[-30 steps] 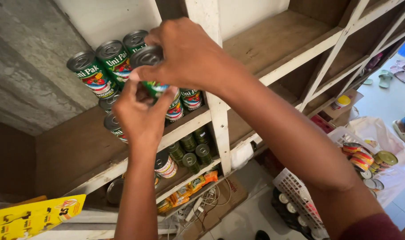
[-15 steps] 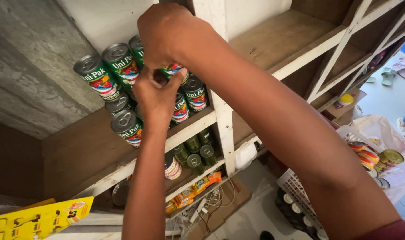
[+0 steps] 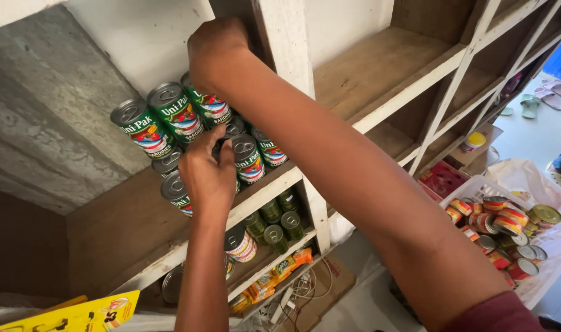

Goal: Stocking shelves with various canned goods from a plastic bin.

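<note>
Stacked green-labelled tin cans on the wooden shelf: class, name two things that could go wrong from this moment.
1. The green-labelled tin cans sit two layers high near the wooden shelf's front edge; a nudge from the left hand, which touches one, might topple them.
2. The right hand reaches over the top row, so that forearm could brush a can off onto the loose red-labelled cans below.

Cans [image 3: 170,120] stacked on shelf [image 3: 127,237]

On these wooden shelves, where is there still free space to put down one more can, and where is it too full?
Free: the bare board left of the stacked cans, toward the concrete wall; also the compartment right of the upright post. Crowded: where the left hand touches the stack, and the lower shelf.
</note>
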